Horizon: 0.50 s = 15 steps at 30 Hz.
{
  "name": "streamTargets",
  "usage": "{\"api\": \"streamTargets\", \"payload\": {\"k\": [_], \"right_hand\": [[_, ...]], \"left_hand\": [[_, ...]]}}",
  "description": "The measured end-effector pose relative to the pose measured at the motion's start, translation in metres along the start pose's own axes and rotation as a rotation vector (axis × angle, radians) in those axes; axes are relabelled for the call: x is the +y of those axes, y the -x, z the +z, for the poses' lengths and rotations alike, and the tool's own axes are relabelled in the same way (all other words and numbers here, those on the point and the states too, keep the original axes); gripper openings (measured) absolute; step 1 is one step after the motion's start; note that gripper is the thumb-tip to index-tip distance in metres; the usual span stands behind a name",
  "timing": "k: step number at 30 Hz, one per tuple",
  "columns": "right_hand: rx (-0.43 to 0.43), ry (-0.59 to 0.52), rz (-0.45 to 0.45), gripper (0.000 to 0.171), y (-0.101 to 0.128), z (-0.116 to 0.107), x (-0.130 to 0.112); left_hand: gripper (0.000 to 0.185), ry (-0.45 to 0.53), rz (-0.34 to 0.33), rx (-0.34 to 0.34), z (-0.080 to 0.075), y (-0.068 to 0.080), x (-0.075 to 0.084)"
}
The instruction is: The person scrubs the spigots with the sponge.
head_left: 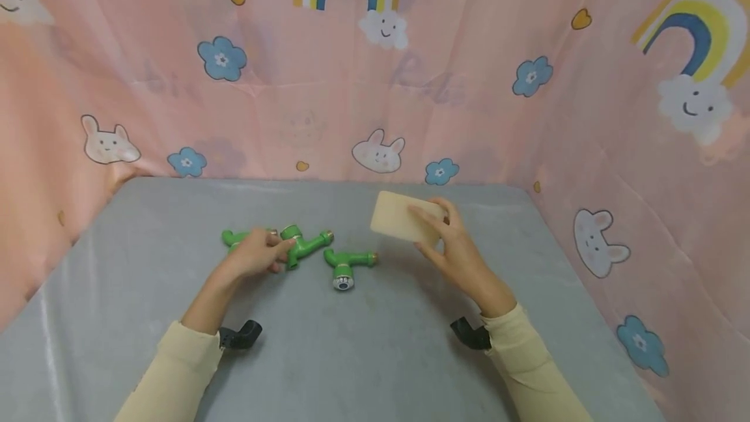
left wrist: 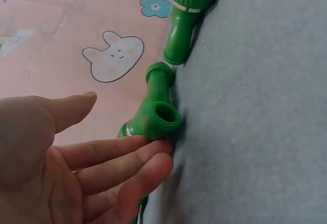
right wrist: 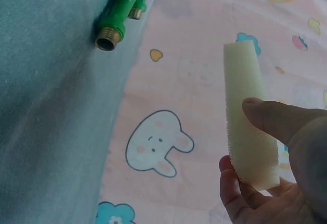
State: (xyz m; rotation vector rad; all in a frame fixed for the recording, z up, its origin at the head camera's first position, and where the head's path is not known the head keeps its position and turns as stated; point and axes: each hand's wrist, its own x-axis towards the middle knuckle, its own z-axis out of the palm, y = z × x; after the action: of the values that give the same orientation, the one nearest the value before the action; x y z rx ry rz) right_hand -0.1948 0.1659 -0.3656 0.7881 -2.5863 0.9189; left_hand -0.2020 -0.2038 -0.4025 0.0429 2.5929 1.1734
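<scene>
Early on: the right hand point(head_left: 454, 246) pinches a sponge point(head_left: 404, 217) aloft — unused; the left hand point(head_left: 254, 254), fingers relaxed, touches a green tap point(head_left: 301, 244) on the desk point(head_left: 381, 344).

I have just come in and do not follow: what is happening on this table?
A person in cream sleeves works at a grey table walled by a pink cartoon curtain. The right hand holds a pale sponge up off the table. The left hand rests its fingers on one green tap, which lies on the table. A second tap lies beside it, untouched.
</scene>
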Motion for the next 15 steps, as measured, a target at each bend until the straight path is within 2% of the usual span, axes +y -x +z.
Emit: {"api": "streamTargets", "payload": {"k": [10,15], "right_hand": [[-0.027,0.021,0.007,0.062,0.0042,0.0023,0.0023],[-0.032,0.019,0.004,0.062,0.0031,0.0026,0.0028]], "left_hand": [[0.05,-0.074,0.011,-0.048,0.0017,0.0064,0.0],[0.051,-0.031,0.054,-0.057,-0.0063,0.0075,-0.0006]]}}
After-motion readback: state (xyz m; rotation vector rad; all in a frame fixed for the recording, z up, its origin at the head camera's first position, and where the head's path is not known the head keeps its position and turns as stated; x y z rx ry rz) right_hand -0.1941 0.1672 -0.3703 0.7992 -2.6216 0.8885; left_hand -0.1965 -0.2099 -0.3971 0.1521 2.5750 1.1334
